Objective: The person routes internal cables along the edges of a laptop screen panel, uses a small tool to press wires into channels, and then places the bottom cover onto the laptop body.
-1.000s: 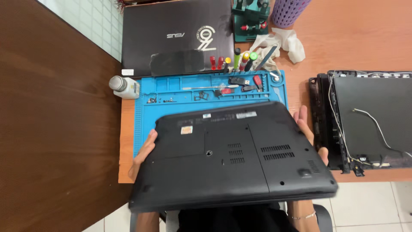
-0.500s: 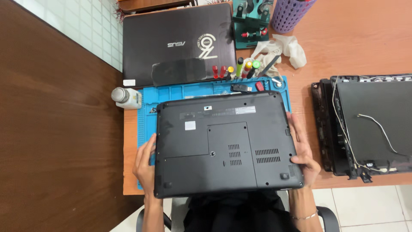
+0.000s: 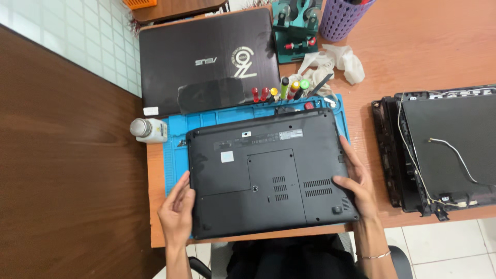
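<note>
Two bare hands frame an upturned black laptop [image 3: 268,175], which lies bottom side up on a blue work mat [image 3: 178,150] at the near edge of the wooden tabletop [image 3: 434,46]. The left hand [image 3: 177,212] stands against the laptop's near left corner, palm turned inward and fingers [image 3: 185,187] stretched flat along the left edge, pressing on it rather than curling under. The right hand [image 3: 356,183] is set at the right edge: its thumb lies on the underside near the vent slots while the other fingers wrap loosely round the side, so the grasp is light and the hand is not clenched. Both forearms rise from the bottom of the view, and a thin bracelet [image 3: 375,255] circles the right wrist.

Behind the mat lies a second, closed dark laptop [image 3: 206,57] with a dark oval patch on its lid. A row of screwdrivers with red, yellow and green handles [image 3: 281,90] stands between it and the mat. A small white bottle [image 3: 147,129] rests just beside the mat's left far corner. Crumpled white gloves [image 3: 336,57], a green holder [image 3: 295,28] and a purple mesh cup [image 3: 341,18] sit further back. To the right, well apart from the hands, rests an opened laptop shell [image 3: 439,150] with loose thin cables.
</note>
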